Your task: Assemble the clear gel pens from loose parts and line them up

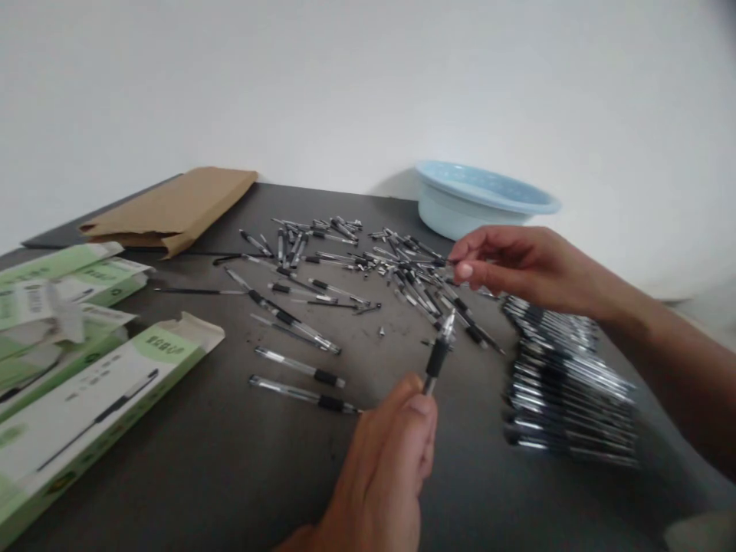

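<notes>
My left hand (385, 468) is closed around the barrel of a gel pen (438, 360) in the middle foreground. The pen tilts upward, its black grip and clear, shiny tip end pointing away from me. Above and to the right of it, my right hand (506, 264) has thumb and forefinger brought together; whatever lies between them is too small or blurred to name. Behind those fingertips spreads a loose heap of pen parts (414, 284), with clear barrels, black grips and small metal tips. Two barrels with black grips (302, 366) lie left of my left hand.
Rows of pens (572, 402) are stacked at the right, under my right forearm. A light blue basin (471, 207) stands at the back against the wall. Green-and-white pen boxes (103, 406) lie on the left, a brown paper envelope (178, 203) behind them. Refills are scattered centre-left.
</notes>
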A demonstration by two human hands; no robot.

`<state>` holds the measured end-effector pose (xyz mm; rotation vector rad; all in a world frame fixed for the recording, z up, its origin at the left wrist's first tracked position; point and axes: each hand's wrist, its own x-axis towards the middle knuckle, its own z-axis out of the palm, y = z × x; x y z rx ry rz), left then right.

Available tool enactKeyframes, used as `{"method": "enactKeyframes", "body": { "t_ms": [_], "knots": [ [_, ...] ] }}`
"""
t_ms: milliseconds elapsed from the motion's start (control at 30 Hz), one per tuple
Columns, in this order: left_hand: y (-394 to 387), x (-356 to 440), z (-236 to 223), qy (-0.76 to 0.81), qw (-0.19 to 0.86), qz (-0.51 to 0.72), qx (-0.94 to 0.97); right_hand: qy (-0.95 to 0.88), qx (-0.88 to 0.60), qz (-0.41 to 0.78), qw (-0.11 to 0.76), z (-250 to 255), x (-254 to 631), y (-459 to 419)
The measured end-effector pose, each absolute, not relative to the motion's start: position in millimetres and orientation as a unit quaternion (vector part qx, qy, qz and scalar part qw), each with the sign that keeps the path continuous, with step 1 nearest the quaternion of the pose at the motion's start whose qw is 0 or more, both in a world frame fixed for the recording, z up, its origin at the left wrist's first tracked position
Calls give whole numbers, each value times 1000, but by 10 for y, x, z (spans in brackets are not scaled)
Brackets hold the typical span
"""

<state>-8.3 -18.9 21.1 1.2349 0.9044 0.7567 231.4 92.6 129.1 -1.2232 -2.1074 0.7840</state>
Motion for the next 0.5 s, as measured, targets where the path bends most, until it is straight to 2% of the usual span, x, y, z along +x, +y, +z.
{"method": "enactKeyframes", "body": {
  "t_ms": [200,367,500],
  "knots": [
    [-312,-61,251,396,659,303,563,-802,-405,301,319,1197,2512,71],
    [-329,-79,252,380,659,273,590,-718,-397,390,418,1038,2513,25],
    [-321,-117,239,384,651,250,605,-685,-419,379,461,1012,2554,5]
  ]
}}
